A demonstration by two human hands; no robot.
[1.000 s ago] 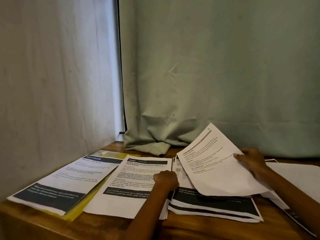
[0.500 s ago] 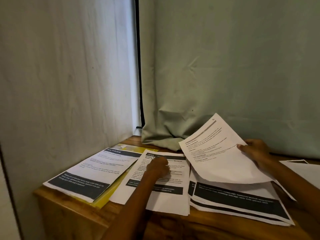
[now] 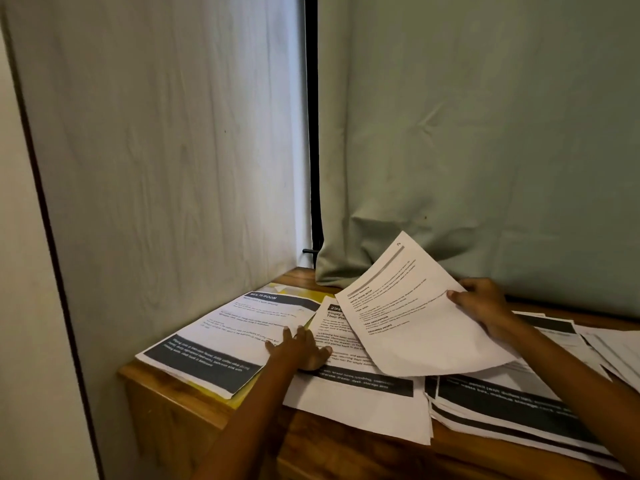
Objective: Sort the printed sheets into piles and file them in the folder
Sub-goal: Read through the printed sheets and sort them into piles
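Note:
My right hand pinches the right edge of a printed sheet and holds it tilted above the piles. My left hand lies flat with straight fingers across the seam between the left pile and the middle pile. The left pile, headed with a dark band, lies on a yellow folder whose edges show at its far end and near side. A third pile with dark bands lies to the right of the middle one.
The wooden table ends at its left corner close to a pale wall. A green curtain hangs behind the table. More loose sheets spread at the far right.
My left hand has slid left from the middle pile to the edge of the left pile. The raised sheet has stayed in my right hand. The view has swung left.

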